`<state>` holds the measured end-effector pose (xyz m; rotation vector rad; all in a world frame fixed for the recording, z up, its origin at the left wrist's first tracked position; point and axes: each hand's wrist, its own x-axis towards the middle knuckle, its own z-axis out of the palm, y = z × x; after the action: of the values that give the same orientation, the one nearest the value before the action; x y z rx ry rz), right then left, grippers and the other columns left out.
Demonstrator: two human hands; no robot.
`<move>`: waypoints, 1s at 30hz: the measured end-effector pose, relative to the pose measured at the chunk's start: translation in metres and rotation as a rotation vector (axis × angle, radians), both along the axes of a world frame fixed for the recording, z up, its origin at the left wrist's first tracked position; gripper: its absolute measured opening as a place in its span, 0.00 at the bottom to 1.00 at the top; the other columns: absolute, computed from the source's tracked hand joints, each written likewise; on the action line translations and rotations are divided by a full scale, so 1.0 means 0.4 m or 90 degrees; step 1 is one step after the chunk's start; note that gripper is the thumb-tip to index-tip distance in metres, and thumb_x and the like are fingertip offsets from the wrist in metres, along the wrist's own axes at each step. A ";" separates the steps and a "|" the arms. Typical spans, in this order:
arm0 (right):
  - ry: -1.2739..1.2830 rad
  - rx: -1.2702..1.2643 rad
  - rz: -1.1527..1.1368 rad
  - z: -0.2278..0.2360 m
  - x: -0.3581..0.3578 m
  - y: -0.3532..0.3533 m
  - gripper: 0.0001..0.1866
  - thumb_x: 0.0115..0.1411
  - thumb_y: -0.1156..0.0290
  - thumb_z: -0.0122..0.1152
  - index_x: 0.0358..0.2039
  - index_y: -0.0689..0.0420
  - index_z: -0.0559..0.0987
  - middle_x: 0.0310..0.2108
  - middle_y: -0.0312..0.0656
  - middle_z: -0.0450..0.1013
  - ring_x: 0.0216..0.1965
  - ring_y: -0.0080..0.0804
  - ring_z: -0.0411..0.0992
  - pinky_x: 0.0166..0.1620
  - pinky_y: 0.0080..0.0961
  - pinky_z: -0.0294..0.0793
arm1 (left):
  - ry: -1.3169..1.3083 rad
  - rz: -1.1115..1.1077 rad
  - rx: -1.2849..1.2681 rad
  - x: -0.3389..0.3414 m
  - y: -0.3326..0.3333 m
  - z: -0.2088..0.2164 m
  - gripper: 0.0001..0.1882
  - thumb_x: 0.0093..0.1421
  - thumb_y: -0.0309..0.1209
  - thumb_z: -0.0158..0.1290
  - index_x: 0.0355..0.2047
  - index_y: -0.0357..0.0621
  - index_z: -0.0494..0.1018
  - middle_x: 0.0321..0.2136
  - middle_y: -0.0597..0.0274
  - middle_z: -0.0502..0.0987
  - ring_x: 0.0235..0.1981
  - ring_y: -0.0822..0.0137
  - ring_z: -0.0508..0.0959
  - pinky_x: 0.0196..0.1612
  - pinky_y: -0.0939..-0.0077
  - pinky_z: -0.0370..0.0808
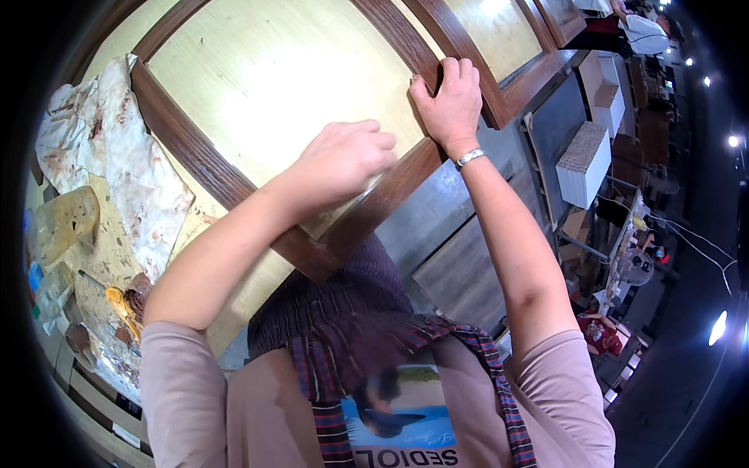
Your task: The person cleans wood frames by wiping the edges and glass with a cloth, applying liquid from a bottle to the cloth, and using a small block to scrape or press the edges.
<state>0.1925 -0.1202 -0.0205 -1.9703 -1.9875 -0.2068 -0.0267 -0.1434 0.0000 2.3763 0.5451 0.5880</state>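
Observation:
A brown wooden framed panel (pixel 363 209) lies before me, with a pale yellowish board (pixel 281 86) set inside its frame. My left hand (pixel 343 162) is closed in a fist over the board, close to the frame's near rail. What its fingers hold, if anything, is hidden. My right hand (pixel 455 105) grips the frame's right side rail near the near right corner, thumb toward the board and fingers over the outer edge. A metal bracelet (pixel 470 158) circles the right wrist.
Left of the panel are a stained white cloth (pixel 129 148), a cut clear plastic container (pixel 69 222) and an orange item (pixel 121 303) on a stained surface. A second brown frame (pixel 482 66) lies at the right. Beyond it are a white box (pixel 583 165) and other people.

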 end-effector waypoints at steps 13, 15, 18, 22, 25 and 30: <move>-0.009 0.015 0.000 -0.003 0.008 -0.001 0.20 0.49 0.58 0.64 0.33 0.60 0.72 0.35 0.47 0.66 0.40 0.46 0.67 0.42 0.42 0.70 | 0.079 -0.019 -0.027 -0.044 -0.026 -0.008 0.09 0.46 0.22 0.52 0.27 0.47 0.80 0.24 0.66 0.74 0.32 0.63 0.74 0.32 0.67 0.74; -0.014 0.017 0.003 -0.004 0.004 -0.001 0.19 0.50 0.58 0.64 0.33 0.60 0.72 0.35 0.47 0.66 0.40 0.46 0.67 0.42 0.42 0.70 | 0.089 0.006 -0.035 -0.056 -0.031 -0.004 0.09 0.46 0.23 0.53 0.27 0.47 0.80 0.23 0.66 0.74 0.31 0.63 0.75 0.33 0.67 0.75; -0.013 -0.002 -0.006 -0.002 0.006 0.001 0.19 0.50 0.58 0.64 0.33 0.60 0.72 0.36 0.48 0.66 0.40 0.47 0.66 0.43 0.42 0.70 | 0.053 0.081 0.005 0.004 -0.009 -0.003 0.07 0.47 0.24 0.54 0.26 0.48 0.80 0.23 0.66 0.74 0.31 0.63 0.75 0.33 0.67 0.75; -0.007 0.001 0.004 -0.004 0.003 0.000 0.20 0.50 0.57 0.64 0.34 0.60 0.72 0.36 0.48 0.66 0.40 0.47 0.66 0.43 0.42 0.70 | 0.032 0.080 0.007 0.032 -0.007 -0.008 0.05 0.47 0.24 0.55 0.25 0.47 0.79 0.23 0.65 0.74 0.31 0.63 0.75 0.33 0.66 0.75; -0.007 0.004 -0.001 0.000 0.004 -0.002 0.20 0.50 0.57 0.64 0.34 0.60 0.72 0.36 0.48 0.66 0.40 0.47 0.67 0.42 0.43 0.70 | 0.041 0.083 -0.020 0.019 -0.013 -0.007 0.05 0.47 0.24 0.55 0.24 0.46 0.79 0.23 0.65 0.74 0.31 0.63 0.75 0.33 0.66 0.75; -0.016 -0.001 -0.007 0.000 0.000 0.001 0.20 0.50 0.57 0.64 0.34 0.60 0.72 0.36 0.47 0.66 0.40 0.46 0.67 0.42 0.42 0.70 | 0.056 0.106 -0.039 0.023 -0.003 -0.001 0.04 0.47 0.24 0.55 0.23 0.46 0.79 0.23 0.65 0.74 0.31 0.63 0.75 0.33 0.66 0.75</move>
<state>0.1925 -0.1197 -0.0204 -1.9896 -1.9929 -0.2346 -0.0175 -0.1447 -0.0004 2.3210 0.7943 0.5335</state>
